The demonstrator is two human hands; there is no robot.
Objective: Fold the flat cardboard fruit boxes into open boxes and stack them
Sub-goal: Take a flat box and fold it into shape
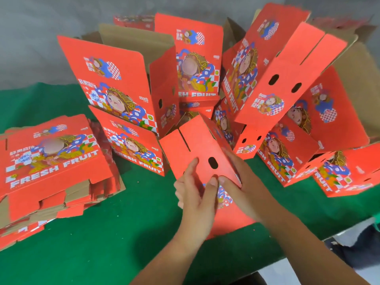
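Both hands on the half-folded red printed cardboard fruit box [202, 149] at the middle of the green table [102, 233]. Left hand [196, 199] pinches its lower edge, right hand [239, 182] grips the side. Flat stack [51, 161] sits left, about 8 folded red boxes [267, 64] piled behind.

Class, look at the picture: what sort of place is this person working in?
Probably a fruit packing workshop: a stack of flat boxes lies on a green table, and many folded boxes are piled behind.

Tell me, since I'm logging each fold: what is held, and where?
Both hands, left and right, hold a red box at the near edge of its holed end panel.
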